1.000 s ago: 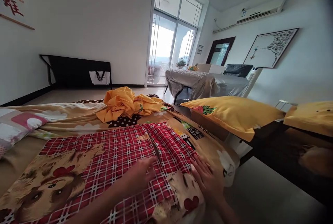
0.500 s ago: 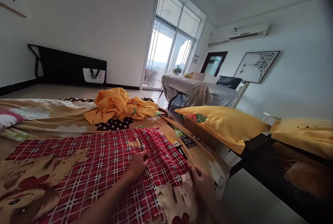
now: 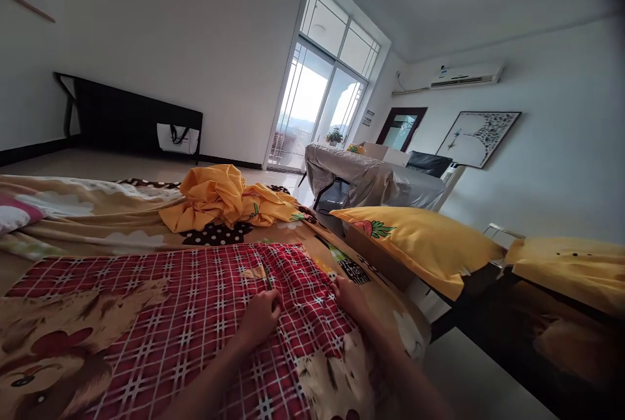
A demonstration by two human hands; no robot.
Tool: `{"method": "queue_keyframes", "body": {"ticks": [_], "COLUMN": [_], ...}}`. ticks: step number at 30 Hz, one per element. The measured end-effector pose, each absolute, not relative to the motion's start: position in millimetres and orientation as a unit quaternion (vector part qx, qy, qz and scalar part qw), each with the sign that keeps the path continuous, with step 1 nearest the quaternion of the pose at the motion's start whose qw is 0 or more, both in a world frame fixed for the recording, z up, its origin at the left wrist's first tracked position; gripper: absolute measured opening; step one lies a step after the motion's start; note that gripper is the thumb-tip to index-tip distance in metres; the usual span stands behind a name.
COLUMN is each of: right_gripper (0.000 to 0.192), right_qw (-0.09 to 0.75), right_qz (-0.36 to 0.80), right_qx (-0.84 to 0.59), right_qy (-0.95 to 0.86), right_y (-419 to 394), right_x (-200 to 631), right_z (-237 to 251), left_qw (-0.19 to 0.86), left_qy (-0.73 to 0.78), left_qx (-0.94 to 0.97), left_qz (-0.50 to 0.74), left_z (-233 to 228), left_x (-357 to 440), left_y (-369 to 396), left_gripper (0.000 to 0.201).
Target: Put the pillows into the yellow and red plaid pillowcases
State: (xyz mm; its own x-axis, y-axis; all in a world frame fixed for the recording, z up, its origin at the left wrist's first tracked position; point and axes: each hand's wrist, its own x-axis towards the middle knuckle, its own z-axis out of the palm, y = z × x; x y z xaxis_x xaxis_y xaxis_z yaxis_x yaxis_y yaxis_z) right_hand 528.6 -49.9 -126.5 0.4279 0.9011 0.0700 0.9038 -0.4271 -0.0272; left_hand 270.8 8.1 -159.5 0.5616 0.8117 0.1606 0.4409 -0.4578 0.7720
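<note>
Your left hand (image 3: pixel 261 317) pinched a fold of the red plaid cloth (image 3: pixel 195 316) | your right hand (image 3: pixel 349 293) gripped its edge | yellow pillow (image 3: pixel 420 244) nearby.

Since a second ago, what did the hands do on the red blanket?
The right hand slid up from the red plaid cloth's near edge to rest farther along it. The left hand stayed near the middle crease, curling its fingers. The crumpled yellow cloth and yellow pillow stayed put.

Bare forearms, seemingly sleeveless hands (image 3: pixel 258 319)
</note>
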Motion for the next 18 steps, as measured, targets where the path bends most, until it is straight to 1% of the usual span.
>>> {"method": "queue_keyframes", "body": {"ticks": [2,4,8,11,14,18], "right_gripper": [0.031,0.033,0.049,0.055,0.060,0.060], "right_qw": [0.015,0.011,0.037,0.038,0.026,0.027], "right_qz": [-0.017,-0.019,-0.031,0.012,0.059,0.063], "right_qx": [-0.841,-0.839,-0.806,-0.762,-0.748,-0.756], "right_qy": [-0.541,-0.544,-0.589,-0.646,-0.661,-0.651], "right_y": [-42,-25,22,53,70,79], "right_x": [527,520,495,478,472,481], "right_z": [-122,-117,-114,-126,-142,-154], "left_qw": [0.357,0.363,0.362,0.361,0.365,0.377], "left_qy": [0.385,0.384,0.391,0.395,0.398,0.405], "left_qx": [0.808,0.806,0.803,0.802,0.797,0.785], "left_qz": [0.266,0.266,0.266,0.268,0.272,0.278], "left_z": [-159,-158,-156,-157,-157,-155], "left_x": [270,269,270,271,270,267], "left_y": [8,7,7,7,7,6], "left_gripper": [0.020,0.020,0.019,0.021,0.022,0.020]}}
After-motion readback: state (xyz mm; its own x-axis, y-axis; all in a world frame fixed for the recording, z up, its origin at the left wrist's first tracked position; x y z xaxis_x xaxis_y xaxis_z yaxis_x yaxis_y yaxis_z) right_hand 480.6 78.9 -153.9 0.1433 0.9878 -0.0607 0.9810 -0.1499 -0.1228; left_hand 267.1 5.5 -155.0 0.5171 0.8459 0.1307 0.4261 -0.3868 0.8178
